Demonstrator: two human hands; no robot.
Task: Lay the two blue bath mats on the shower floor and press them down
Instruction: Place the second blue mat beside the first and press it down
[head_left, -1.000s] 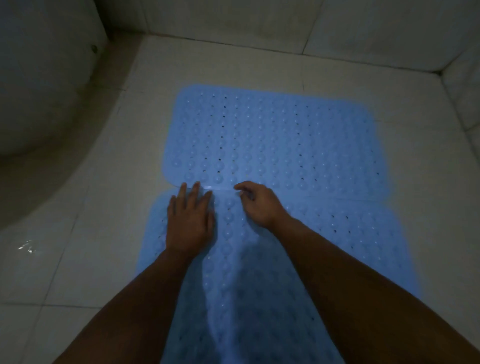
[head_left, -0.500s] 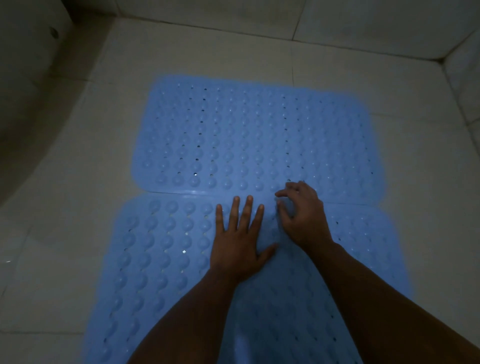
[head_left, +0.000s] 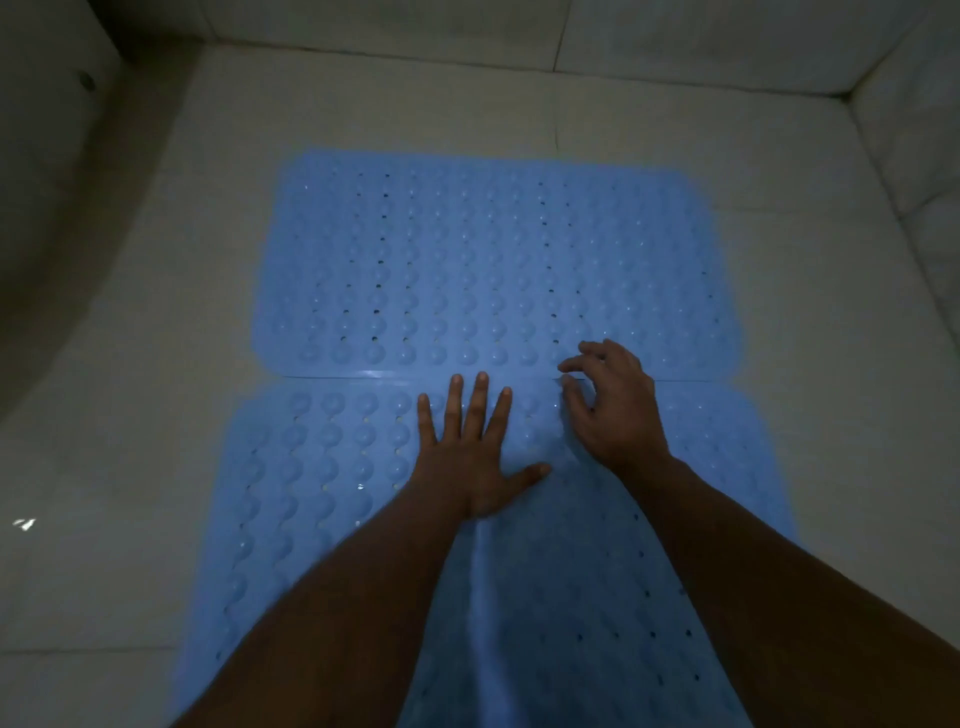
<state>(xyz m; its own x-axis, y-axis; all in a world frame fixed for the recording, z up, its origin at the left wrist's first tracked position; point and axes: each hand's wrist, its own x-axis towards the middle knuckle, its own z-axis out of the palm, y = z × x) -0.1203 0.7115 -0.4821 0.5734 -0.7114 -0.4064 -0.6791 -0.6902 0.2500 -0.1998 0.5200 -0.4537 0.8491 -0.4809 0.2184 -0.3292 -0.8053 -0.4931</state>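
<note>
- Mats first: far mat (head_left: 493, 260) lies flat on the tiled shower floor (head_left: 831, 364), toward the back wall; near mat (head_left: 322, 467) lies just in front of it, the two edges meeting at the seam (head_left: 374, 375)
- Left hand (head_left: 470, 457) rests flat on the near mat, fingers straight and spread, gripping nothing
- Right hand (head_left: 615, 410) sits at the seam, fingers curled, thumb and forefinger apparently pinching the near mat's edge; hard to be sure in this dim light
- Judged step: aligning the edges; anchor with the flat palm; tug gently; then press outward from the seam so the mat seats without ripples
</note>
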